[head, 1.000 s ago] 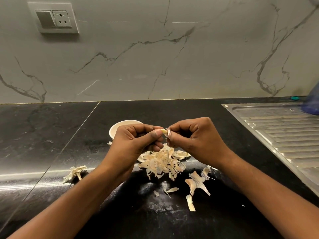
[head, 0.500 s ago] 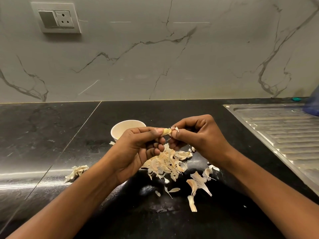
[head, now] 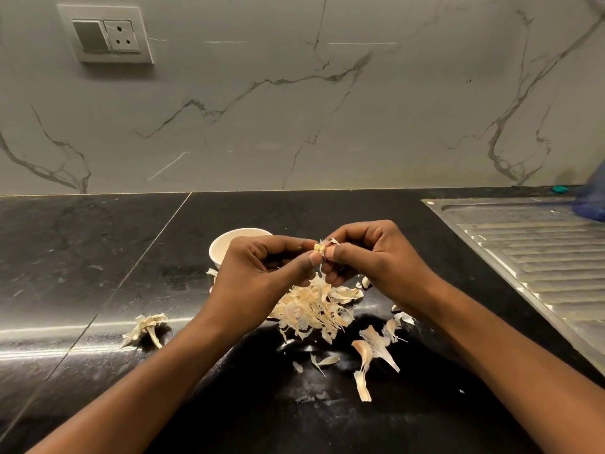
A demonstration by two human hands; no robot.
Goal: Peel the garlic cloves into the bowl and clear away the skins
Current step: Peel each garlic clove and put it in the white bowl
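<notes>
Left hand [head: 262, 270] pinches the garlic clove [head: 319, 247], right hand [head: 376, 257] pinches its loose skin [head: 333, 241] | clove just right of the bowl [head: 226, 244] | I'd strip skin away from the bowl, holding firm.

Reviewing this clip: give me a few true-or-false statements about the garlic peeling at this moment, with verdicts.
1. The left hand and right hand both pinch a small pale garlic clove above a pile of papery garlic skins. True.
2. The round white bowl stands to the right of the right hand. False: the bowl stands behind the left hand.
3. The black stone counter has been cleared of skins. False: the pile and scattered pieces lie on the counter.
4. A ribbed steel drainboard lies at the counter's right end. True.
</notes>
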